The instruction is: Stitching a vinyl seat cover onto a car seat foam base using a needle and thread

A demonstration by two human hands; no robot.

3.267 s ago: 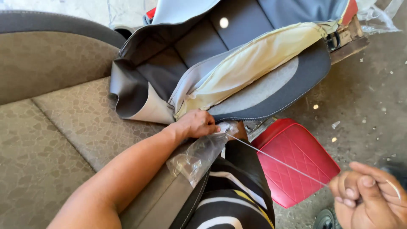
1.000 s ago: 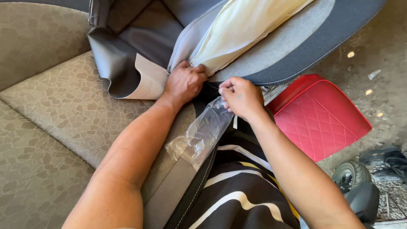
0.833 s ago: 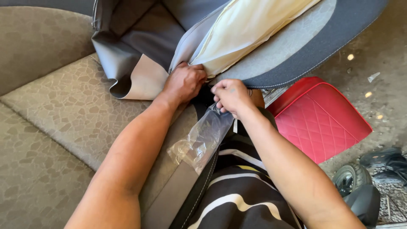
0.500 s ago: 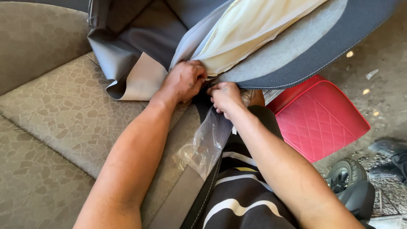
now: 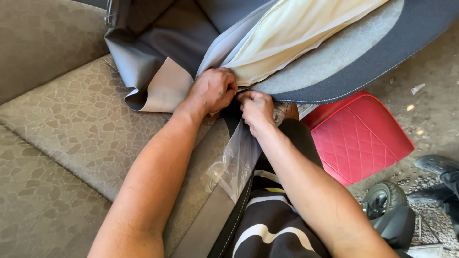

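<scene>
A grey patterned seat cushion (image 5: 71, 138) lies left of and below the hands; bare gritty ground and a red quilted stool (image 5: 358, 138) lie to their right. The left hand (image 5: 213, 91) is clenched on the edge of the grey seat cover (image 5: 334, 57), just beside its cream foam lining (image 5: 296, 33). The right hand (image 5: 257, 109), knuckles up and touching the left, pinches the same edge, directly above a clear plastic sheet (image 5: 234, 162)
</scene>
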